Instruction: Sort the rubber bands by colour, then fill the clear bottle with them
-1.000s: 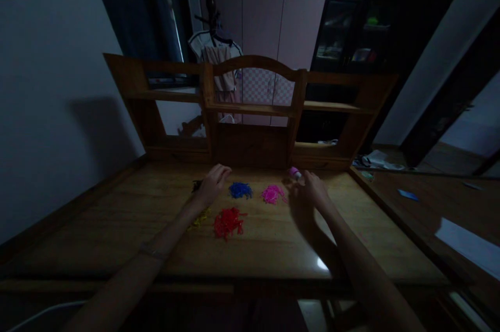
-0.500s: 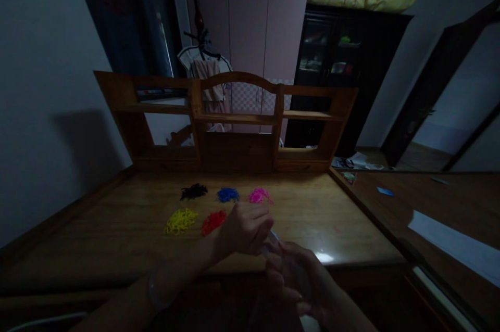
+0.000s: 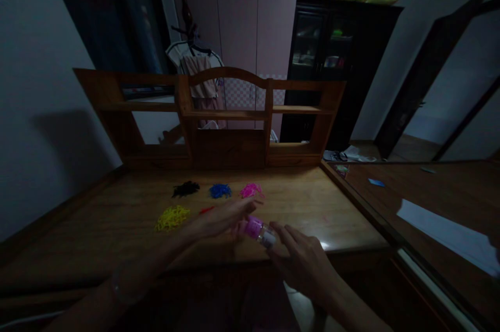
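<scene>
A small clear bottle (image 3: 259,231) with a pinkish-purple band lies slanted between my hands above the front of the desk. My right hand (image 3: 302,256) has its fingers and thumb about the bottle's right end. Over its left end reaches my left hand (image 3: 224,217), fingers stretched out past the purple band; its thumb side is blurred. Just beyond are small heaps of thin strips: pink (image 3: 251,190), blue (image 3: 220,191), black (image 3: 186,189) and yellow (image 3: 172,218). The red heap (image 3: 207,210) is mostly hidden behind my left hand.
A wooden shelf unit (image 3: 226,114) stands along the desk's back edge. A raised wooden edge (image 3: 353,202) borders the desk at the right. Beyond it a long white sheet (image 3: 449,235) and a small blue card (image 3: 376,182) lie on a brown surface.
My left hand has opened from a fist, its fingers now extended. The bottle's purple band has come into sight. My right hand has turned, its back now upward. The view has shifted slightly.
</scene>
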`<state>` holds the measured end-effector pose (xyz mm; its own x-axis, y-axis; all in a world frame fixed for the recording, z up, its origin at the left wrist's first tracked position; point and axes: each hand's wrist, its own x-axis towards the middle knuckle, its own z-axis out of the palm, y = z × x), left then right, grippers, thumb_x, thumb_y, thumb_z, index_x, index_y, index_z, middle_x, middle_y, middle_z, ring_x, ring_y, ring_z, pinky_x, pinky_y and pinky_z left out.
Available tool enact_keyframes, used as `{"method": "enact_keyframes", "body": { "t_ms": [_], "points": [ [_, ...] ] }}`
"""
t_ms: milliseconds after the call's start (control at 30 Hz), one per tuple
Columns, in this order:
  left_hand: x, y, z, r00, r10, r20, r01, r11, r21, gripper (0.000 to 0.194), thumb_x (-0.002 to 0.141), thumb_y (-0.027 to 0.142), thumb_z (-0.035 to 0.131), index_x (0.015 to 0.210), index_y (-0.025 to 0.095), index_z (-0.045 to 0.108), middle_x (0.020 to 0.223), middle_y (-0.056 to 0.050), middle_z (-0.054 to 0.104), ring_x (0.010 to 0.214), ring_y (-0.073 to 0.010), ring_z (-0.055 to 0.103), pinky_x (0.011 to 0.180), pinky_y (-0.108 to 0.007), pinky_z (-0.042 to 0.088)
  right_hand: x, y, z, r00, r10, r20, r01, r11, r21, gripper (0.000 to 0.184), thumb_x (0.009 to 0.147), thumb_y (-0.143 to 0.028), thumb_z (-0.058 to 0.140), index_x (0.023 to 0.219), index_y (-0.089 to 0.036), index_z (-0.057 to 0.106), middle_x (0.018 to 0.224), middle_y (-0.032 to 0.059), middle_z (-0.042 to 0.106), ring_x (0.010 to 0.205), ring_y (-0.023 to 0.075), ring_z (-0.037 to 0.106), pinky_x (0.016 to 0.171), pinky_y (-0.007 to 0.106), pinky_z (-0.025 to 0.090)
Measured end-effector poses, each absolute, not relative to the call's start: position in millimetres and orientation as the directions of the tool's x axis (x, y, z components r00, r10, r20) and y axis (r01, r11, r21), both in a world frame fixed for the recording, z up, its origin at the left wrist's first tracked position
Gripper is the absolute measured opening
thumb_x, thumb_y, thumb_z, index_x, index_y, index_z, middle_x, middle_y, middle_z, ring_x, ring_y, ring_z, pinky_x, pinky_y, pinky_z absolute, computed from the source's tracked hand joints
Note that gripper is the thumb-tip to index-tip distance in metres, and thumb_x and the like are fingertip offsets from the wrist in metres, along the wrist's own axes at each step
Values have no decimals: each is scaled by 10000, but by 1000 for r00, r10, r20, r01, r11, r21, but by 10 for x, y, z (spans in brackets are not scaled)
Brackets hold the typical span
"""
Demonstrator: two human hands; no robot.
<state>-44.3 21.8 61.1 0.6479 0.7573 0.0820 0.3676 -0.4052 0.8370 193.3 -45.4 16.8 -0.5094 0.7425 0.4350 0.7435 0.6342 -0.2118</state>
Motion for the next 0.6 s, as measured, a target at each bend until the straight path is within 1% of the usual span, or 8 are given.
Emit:
{"method": "enact_keyframes", "body": {
  "t_ms": [100, 167, 233, 300, 367, 467, 533, 600],
  "points": [
    [-497, 163, 747, 751, 658, 50, 251, -355, 900, 523, 851, 487, 607, 1300, 261, 465, 1215, -92, 560, 983, -184, 586, 788, -299, 485, 1997, -444, 178, -484, 757, 439, 731, 625, -272, 431, 895, -310, 533, 1303, -207, 437, 1045, 96, 647, 845, 223, 654, 669, 311, 500],
    [-472, 128, 780, 761, 648, 6, 286, -345, 894, 460, 853, 477, 609, 1230, 229, 519, 1110, -79, 602, 932, -180, 598, 787, -303, 485, 2022, -433, 167, -476, 765, 434, 722, 622, -304, 438, 889, -305, 544, 1302, -212, 432, 1032, 89, 649, 834, 217, 656, 663, 303, 499],
    [-429, 115, 756, 694, 719, -36, 373, -317, 872, 396, 920, 516, 469, 1130, 195, 568, 890, -45, 620, 729, -147, 591, 682, -284, 478, 2040, -423, 143, -467, 773, 430, 715, 616, -330, 450, 884, -299, 553, 1307, -211, 427, 1036, 89, 648, 831, 213, 656, 672, 301, 499],
    [-396, 124, 703, 607, 794, -29, 412, -284, 866, 434, 954, 533, 358, 1137, 197, 563, 828, -35, 603, 673, -140, 569, 633, -275, 462, 2056, -420, 118, -461, 773, 435, 707, 617, -347, 461, 879, -291, 557, 1313, -208, 424, 1048, 93, 648, 842, 210, 657, 688, 298, 498],
    [-380, 142, 654, 615, 788, 2, 353, -278, 893, 418, 944, 513, 409, 1235, 232, 515, 1021, -67, 609, 823, -162, 596, 694, -282, 480, 2071, -424, 104, -457, 769, 447, 698, 622, -356, 463, 875, -284, 557, 1313, -205, 430, 1058, 98, 647, 849, 206, 659, 687, 291, 494],
    [-369, 160, 622, 728, 683, 48, 215, -294, 931, 597, 807, 414, 684, 1334, 284, 436, 1299, -91, 506, 1087, -205, 555, 842, -317, 486, 2085, -433, 108, -455, 772, 443, 694, 619, -367, 445, 875, -294, 551, 1300, -209, 450, 1044, 98, 654, 826, 202, 660, 662, 285, 485],
    [-357, 163, 613, 754, 655, 51, 207, -311, 928, 563, 768, 387, 726, 1267, 251, 505, 1214, -87, 560, 1039, -200, 579, 817, -316, 499, 2088, -433, 115, -458, 776, 434, 695, 617, -369, 448, 878, -309, 548, 1303, -209, 447, 1044, 102, 657, 825, 211, 659, 652, 294, 482],
    [-341, 169, 590, 733, 680, 7, 256, -285, 924, 355, 850, 442, 613, 1099, 190, 592, 976, -59, 626, 834, -162, 614, 701, -286, 509, 2089, -425, 114, -456, 779, 430, 699, 613, -369, 453, 880, -313, 547, 1307, -211, 438, 1063, 107, 654, 849, 225, 659, 658, 308, 483]
  ]
}}
